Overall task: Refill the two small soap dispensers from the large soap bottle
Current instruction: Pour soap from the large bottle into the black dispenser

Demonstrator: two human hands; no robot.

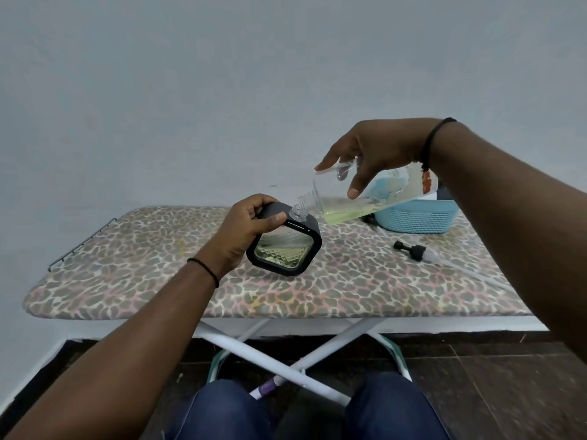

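Above the desk's middle, right hand [374, 154] fingers [357, 185] wrap the tilted large soap bottle [365, 201], mouth at the neck of the small dispenser [284, 249], gripped by the left hand [244, 233]. Soapy plastic is probably slippery; grip the bottle's flat sides. Pump [409, 250] lies near the right edge.

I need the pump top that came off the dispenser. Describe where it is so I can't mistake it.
Start at the leopard-print board and go to its right side, in front of the blue basket. The pump top lies there on its side, apart from both hands. It is the only small black piece lying loose, with a clear tube trailing from it toward the right.
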